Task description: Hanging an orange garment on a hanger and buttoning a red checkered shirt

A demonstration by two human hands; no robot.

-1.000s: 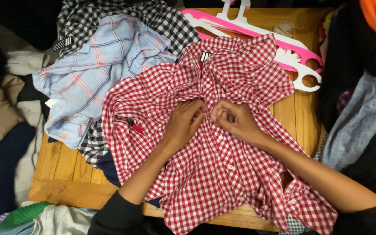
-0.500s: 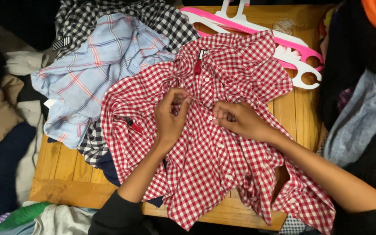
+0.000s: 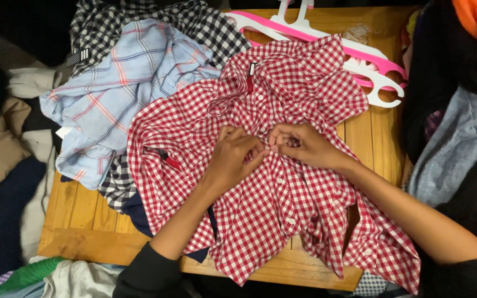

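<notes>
Landmark: red-and-white gingham button shirt [image 3: 271, 221], spread over most of the wooden slat table [image 3: 78, 212]. Bare wood only left of it, near front edge, and a strip to its right. Behind it, pink and white plastic hangers [image 3: 360, 60] block; behind-left, pale blue plaid shirt [image 3: 122, 99] piled up.

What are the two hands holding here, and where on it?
Both the left hand and right hand pinch the red gingham shirt at its button placket, mid-chest.

Pale blue plaid shirt [image 3: 122, 94] crumpled to my left, over a black-and-white checked shirt [image 3: 194, 22]. Pink and white plastic hangers [image 3: 360, 60] top right. Slatted wooden table [image 3: 84, 215] underneath. Green cloth [image 3: 23, 273] bottom left.
</notes>
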